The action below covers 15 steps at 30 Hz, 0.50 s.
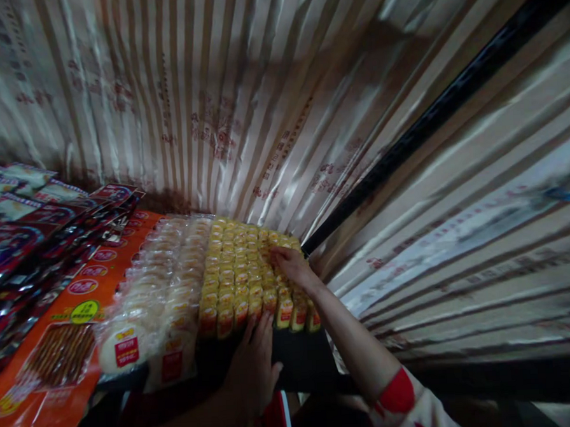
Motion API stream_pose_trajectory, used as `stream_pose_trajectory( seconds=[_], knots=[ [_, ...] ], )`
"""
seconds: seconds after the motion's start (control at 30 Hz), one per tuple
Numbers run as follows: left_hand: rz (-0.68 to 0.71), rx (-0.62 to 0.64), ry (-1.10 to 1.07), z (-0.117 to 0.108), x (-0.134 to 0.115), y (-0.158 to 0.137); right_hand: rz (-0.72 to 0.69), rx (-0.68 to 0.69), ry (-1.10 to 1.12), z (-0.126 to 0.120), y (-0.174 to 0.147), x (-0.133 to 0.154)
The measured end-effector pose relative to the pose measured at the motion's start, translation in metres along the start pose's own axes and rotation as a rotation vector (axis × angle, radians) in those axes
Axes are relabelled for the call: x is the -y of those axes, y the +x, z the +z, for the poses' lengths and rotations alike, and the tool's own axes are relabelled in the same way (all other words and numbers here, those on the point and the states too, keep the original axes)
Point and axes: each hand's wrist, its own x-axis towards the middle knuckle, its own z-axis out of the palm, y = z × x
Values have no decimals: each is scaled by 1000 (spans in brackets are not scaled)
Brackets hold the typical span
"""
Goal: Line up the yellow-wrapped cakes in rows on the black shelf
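Observation:
Rows of small yellow wrapped packets (pixel 234 261) stand tightly lined up on a dark shelf (pixel 302 353), with red labels on the front ones. My right hand (pixel 290 264) reaches over the rightmost rows. Its fingers are bent together at a packet near the back; their tips are partly hidden, and the packets around them look uneven. My left hand (pixel 254 361) lies at the front edge with its fingers stretched out, the tips touching the front packets' lower faces.
Left of the yellow packets stand clear-wrapped round white cakes (pixel 124 343), orange snack bags (pixel 45 385) and dark shiny packs (pixel 24 252). A striped plastic sheet (pixel 212 102) hangs behind. A black bar (pixel 428 117) slants down to the shelf's right back corner.

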Motion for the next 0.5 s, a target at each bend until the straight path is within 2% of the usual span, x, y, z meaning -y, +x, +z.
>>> stream_pose_trajectory(
  seconds=[0.1, 0.3, 0.4, 0.5],
  knots=[
    [-5, -11, -8, 1, 0, 0, 0, -3, -13, -4, 6, 6],
    [5, 13, -11, 1, 1, 0, 32, 84, -234, -8, 17, 31],
    [-1, 9, -7, 3, 1, 1, 5, 92, -236, -5, 20, 33],
    [-24, 11, -5, 4, 0, 2, 8, 106, -144, -3, 22, 26]
  ],
)
